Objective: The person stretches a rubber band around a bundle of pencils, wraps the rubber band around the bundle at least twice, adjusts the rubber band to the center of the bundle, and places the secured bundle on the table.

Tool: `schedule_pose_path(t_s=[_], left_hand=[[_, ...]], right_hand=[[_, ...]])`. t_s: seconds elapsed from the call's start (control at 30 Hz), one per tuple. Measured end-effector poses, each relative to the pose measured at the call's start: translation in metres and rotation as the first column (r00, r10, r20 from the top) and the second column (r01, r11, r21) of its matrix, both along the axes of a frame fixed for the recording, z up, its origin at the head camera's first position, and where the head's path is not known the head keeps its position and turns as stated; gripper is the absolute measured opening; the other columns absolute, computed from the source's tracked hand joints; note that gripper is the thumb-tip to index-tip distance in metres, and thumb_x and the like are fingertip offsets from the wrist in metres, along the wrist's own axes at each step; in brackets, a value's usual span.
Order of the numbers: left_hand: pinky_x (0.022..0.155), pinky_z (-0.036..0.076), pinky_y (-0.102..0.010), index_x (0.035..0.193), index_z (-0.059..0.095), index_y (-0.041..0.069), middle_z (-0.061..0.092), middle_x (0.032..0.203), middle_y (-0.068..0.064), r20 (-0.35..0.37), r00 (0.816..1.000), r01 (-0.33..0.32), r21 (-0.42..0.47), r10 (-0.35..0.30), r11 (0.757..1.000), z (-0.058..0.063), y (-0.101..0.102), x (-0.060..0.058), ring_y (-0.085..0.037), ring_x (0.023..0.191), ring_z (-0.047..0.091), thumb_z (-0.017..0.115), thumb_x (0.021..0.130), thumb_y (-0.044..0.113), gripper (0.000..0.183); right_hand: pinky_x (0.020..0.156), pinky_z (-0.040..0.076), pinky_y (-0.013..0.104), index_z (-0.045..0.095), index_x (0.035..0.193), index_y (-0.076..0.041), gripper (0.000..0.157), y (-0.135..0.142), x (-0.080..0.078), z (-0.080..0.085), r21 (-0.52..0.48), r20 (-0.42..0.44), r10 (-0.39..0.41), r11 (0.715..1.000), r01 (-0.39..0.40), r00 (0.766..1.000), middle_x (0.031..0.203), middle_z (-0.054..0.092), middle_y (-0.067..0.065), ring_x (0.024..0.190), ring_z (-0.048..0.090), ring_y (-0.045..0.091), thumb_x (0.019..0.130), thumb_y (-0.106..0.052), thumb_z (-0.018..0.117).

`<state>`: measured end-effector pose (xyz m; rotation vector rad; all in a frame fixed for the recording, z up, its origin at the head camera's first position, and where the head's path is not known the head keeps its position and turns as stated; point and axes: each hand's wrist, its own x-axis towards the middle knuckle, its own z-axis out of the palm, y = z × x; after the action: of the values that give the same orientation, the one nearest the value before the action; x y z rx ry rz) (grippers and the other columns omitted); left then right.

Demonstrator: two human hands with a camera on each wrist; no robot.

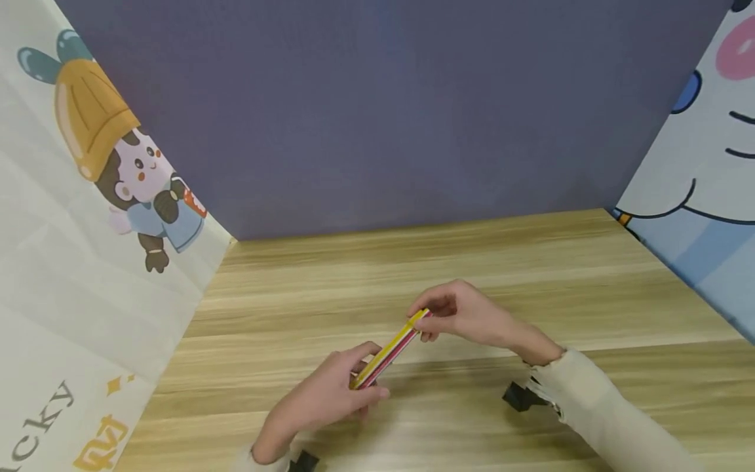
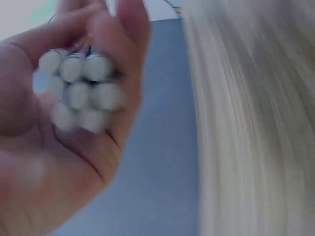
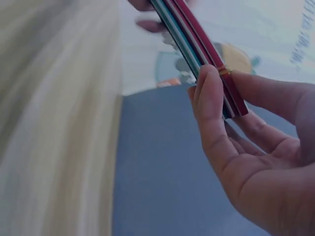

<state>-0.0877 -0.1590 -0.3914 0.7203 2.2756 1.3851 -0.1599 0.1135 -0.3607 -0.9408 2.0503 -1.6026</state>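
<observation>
A slim bundle of pencils [image 1: 390, 355] in yellow, red, white and dark stripes slants between both hands above the table. My left hand [image 1: 330, 390] holds its lower end, thumb on the near side and fingers on the far side. At the upper end, my right hand [image 1: 474, 318] pinches the bundle between thumb and fingers. In the left wrist view several round white ends [image 2: 72, 68] face the camera, slightly blurred. The right wrist view shows a thin yellowish band [image 3: 224, 72] around the bundle, right by the pinching fingertips.
Below lies a wood-grain table [image 1: 283, 282]. A dark grey-blue panel [image 1: 377, 118] stands at its back edge. Cartoon-printed side panels rise at left [image 1: 65, 262] and right [image 1: 708, 183]. A small black piece [image 1: 519, 396] hangs by the right sleeve [image 1: 601, 406].
</observation>
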Motion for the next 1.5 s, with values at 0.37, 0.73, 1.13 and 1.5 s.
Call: schedule_pose_path(t_s=[0.37,0.73,1.13,1.5], left_hand=[[0.067,0.062,-0.048,0.129,0.052,-0.012,0.066,0.121,-0.023,0.094,0.981,-0.193,0.627,0.172,0.755,-0.002,-0.018,-0.012,-0.035,0.104,0.069,0.036,0.109,0.016,0.037],[0.070,0.063,-0.044,0.120,0.060,-0.006,0.065,0.126,-0.023,0.178,0.965,-0.253,0.819,0.190,0.516,-0.003,-0.011,-0.008,-0.042,0.115,0.063,0.016,0.112,0.032,0.058],[0.071,0.063,-0.041,0.116,0.062,-0.001,0.068,0.122,-0.019,0.199,0.974,-0.226,0.839,0.108,0.495,-0.008,-0.008,-0.005,-0.039,0.114,0.065,0.015,0.112,0.029,0.056],[0.070,0.063,-0.041,0.109,0.063,0.000,0.068,0.120,-0.019,0.197,0.979,-0.198,0.831,0.058,0.519,-0.007,0.007,-0.005,-0.039,0.115,0.064,0.017,0.112,0.026,0.053]], right_hand=[[0.077,0.062,0.039,0.069,0.110,-0.003,0.024,0.006,0.000,0.011,-0.134,0.027,-0.106,0.985,0.109,0.994,0.103,0.071,0.017,0.089,0.072,0.029,0.087,-0.006,0.076],[0.061,0.058,0.025,0.074,0.112,-0.004,0.026,-0.004,0.005,-0.006,-0.160,-0.043,-0.130,0.980,0.122,0.991,0.097,0.074,0.012,0.075,0.068,0.016,0.086,-0.008,0.078],[0.058,0.057,0.024,0.073,0.113,-0.001,0.028,0.002,0.012,-0.024,-0.183,-0.053,-0.113,0.978,0.101,0.992,0.100,0.075,0.012,0.070,0.066,0.012,0.086,-0.006,0.078],[0.060,0.056,0.025,0.076,0.114,-0.013,0.027,-0.007,0.023,-0.022,-0.103,-0.117,-0.090,0.992,0.078,0.989,0.106,0.075,0.001,0.077,0.065,0.010,0.087,-0.017,0.078]])
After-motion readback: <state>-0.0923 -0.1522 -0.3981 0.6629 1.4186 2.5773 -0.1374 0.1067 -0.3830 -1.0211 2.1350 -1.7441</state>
